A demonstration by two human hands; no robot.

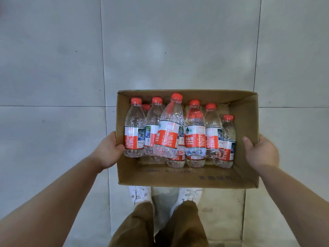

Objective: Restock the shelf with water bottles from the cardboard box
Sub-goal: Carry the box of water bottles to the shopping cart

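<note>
1. The cardboard box (187,177), open at the top, is held above a grey tiled floor (53,68), over the person's white shoes (139,194).
2. The left hand (106,152) clasps the box's left wall; its fingers are hidden inside.
3. The right hand (260,151) clasps the right wall, thumb over the rim.
4. The water bottles (195,129), red-capped, lie jumbled inside, some stacked on others.

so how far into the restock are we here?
Done: nothing visible; no shelf in view. In hand: left hand and right hand grip the sides of the cardboard box, carried above the floor. Left: all the water bottles lie inside, right end bare.
</note>
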